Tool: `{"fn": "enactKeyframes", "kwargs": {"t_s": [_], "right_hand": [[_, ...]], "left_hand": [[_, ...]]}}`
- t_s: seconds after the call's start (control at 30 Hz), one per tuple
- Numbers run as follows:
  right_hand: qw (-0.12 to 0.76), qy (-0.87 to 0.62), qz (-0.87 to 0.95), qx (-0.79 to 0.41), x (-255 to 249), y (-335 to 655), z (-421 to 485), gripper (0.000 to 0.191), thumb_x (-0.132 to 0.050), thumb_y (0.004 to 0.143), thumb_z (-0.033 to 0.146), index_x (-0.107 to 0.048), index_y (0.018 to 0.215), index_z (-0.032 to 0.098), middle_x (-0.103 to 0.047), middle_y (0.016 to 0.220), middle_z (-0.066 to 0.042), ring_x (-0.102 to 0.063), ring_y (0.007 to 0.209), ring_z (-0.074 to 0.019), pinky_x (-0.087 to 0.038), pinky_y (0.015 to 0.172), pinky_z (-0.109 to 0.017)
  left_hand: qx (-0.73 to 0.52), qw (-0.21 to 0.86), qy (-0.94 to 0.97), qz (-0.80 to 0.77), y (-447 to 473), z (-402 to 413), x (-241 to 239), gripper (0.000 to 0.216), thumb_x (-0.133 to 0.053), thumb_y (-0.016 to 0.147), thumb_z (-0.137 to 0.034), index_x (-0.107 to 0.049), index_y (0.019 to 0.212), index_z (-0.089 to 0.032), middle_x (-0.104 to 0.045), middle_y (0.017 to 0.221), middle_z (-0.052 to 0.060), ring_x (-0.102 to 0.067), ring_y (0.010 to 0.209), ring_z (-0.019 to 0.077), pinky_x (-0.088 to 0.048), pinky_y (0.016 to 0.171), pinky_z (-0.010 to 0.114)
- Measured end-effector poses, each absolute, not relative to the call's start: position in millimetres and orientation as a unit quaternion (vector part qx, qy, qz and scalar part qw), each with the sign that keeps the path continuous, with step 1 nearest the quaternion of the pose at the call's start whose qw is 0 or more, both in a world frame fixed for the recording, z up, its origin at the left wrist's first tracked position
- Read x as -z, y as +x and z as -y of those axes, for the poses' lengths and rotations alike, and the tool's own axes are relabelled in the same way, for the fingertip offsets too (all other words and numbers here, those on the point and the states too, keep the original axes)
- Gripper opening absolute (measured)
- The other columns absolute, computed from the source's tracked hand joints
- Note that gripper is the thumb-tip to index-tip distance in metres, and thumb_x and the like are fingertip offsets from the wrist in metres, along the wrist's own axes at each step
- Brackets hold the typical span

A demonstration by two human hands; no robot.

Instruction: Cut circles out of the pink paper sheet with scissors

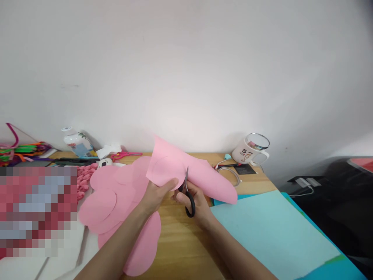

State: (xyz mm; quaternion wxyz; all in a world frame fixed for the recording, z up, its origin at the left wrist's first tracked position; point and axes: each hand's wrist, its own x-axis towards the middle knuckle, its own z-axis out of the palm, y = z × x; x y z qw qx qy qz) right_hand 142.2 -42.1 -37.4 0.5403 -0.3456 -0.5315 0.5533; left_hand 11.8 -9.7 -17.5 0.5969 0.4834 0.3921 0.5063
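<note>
Left fingers point(173, 183) pinch paper point(168, 168); right fingers point(182, 199), seemingly curled, hold scissors point(192, 203).

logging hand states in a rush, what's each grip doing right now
Left hand: closed on the pink paper, thumb on top.
Right hand: holding the black-handled scissors.

White lettered mug point(242, 152) sits at 3 o'clock from view centre, pale-blue sheet point(271, 231) on darker blue sheet point(329, 270) at 4. Multicoloured craft stems point(27, 149), white bottle point(77, 144), crumpled tissue point(109, 151), pink scissors point(117, 156) lie around 9; chunky pink knit point(84, 175) shows between 8 and 9.
</note>
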Motion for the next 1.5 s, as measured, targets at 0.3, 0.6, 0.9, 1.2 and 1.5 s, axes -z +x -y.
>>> {"fn": "enactKeyframes", "kwargs": {"t_s": [0.3, 0.6, 0.9, 1.2, 1.5], "right_hand": [[0.540, -0.349, 0.533, -0.550, 38, 142, 42, 0.031, -0.066, 0.070, 0.046, -0.053, 0.069, 0.018, -0.044, 0.061, 0.002, -0.038, 0.057, -0.0126, -0.033, 0.057, -0.027], [0.541, -0.357, 0.527, -0.550, 40, 141, 42, 0.029, -0.067, 0.070, 0.043, -0.052, 0.068, 0.018, -0.044, 0.061, 0.003, -0.041, 0.059, -0.0130, -0.034, 0.057, -0.027], [0.542, -0.379, 0.534, -0.527, 41, 142, 42, 0.026, -0.067, 0.069, 0.039, -0.054, 0.068, 0.018, -0.047, 0.059, 0.003, -0.043, 0.056, -0.0126, -0.035, 0.056, -0.026], [0.539, -0.373, 0.539, -0.530, 40, 142, 41, 0.026, -0.067, 0.068, 0.038, -0.052, 0.065, 0.018, -0.045, 0.058, 0.003, -0.039, 0.054, -0.0113, -0.030, 0.052, -0.025], [0.541, -0.376, 0.524, -0.540, 44, 142, 41, 0.021, -0.067, 0.069, 0.033, -0.053, 0.066, 0.018, -0.042, 0.055, 0.005, -0.038, 0.050, -0.0100, -0.030, 0.050, -0.025]], "left_hand": [[-0.508, 0.617, 0.482, -0.358, 12, 9, 17, 0.010, -0.068, 0.068, -0.025, -0.063, 0.065, -0.016, -0.062, 0.058, 0.002, -0.062, 0.074, 0.0218, -0.051, 0.069, 0.033], [-0.517, 0.626, 0.459, -0.361, 10, 8, 19, 0.013, -0.070, 0.067, -0.024, -0.064, 0.076, -0.016, -0.068, 0.084, 0.004, -0.061, 0.080, 0.0193, -0.050, 0.072, 0.030], [-0.514, 0.624, 0.470, -0.354, 10, 8, 16, 0.016, -0.070, 0.067, -0.026, -0.065, 0.077, -0.015, -0.068, 0.085, 0.006, -0.060, 0.086, 0.0212, -0.048, 0.078, 0.032], [-0.511, 0.636, 0.461, -0.350, 9, 8, 12, 0.017, -0.072, 0.064, -0.026, -0.065, 0.076, -0.015, -0.069, 0.086, 0.006, -0.061, 0.083, 0.0212, -0.048, 0.076, 0.033], [-0.497, 0.640, 0.486, -0.329, 10, 8, 9, 0.014, -0.069, 0.068, -0.028, -0.063, 0.064, -0.015, -0.062, 0.060, 0.003, -0.061, 0.071, 0.0203, -0.051, 0.067, 0.033]]}}
